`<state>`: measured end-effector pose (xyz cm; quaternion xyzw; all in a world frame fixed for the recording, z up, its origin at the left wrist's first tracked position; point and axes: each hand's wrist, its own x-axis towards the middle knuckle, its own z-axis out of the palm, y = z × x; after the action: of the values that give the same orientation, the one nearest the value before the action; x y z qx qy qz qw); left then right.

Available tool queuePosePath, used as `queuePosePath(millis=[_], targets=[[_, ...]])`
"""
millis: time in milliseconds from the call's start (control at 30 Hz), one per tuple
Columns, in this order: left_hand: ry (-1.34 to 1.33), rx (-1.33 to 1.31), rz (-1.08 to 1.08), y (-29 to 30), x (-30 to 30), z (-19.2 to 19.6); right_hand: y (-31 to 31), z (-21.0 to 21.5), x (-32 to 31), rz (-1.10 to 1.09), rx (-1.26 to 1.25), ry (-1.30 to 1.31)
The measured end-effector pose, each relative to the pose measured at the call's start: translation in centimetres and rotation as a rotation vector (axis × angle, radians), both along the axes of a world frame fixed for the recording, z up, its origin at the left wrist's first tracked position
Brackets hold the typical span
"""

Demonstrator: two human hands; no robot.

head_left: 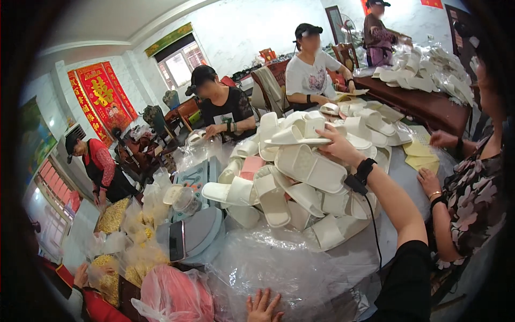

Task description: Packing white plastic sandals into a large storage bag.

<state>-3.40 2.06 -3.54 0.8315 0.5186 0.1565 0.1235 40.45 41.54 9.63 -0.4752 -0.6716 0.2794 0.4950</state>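
Observation:
My right hand (343, 148) reaches over a heaped pile of white slippers. Its fingers are closed round the end of one white slipper (292, 137) at the top of the heap. Just below it lies another open-toed white slipper (311, 165), sole and strap showing. A pink piece (251, 168) sits among the slippers on the pile's left side. Near the lower edge my left hand (263, 308) rests with its fingers spread on a large clear plastic bag (268, 263). Nothing is held in that hand.
Left of the pile stand a grey scale (201, 233), a clear tub (186, 200) and a pink bundle in plastic (174, 295). Yellow papers (421, 153) lie by a person's hand (429, 182) at right. A cable (378, 236) hangs from my wrist. Other people work around.

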Motion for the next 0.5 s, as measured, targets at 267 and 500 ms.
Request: queuePosePath(millis=[267,500], targets=[[0.019,-0.05,0.021,-0.1,0.0,0.7,-2.1,1.0,-1.6,0.128,-0.057,0.234],[0.043,0.022,0.014,0.0,-0.5,0.1,-10.2,3.7,-0.2,0.027,0.268,0.082]])
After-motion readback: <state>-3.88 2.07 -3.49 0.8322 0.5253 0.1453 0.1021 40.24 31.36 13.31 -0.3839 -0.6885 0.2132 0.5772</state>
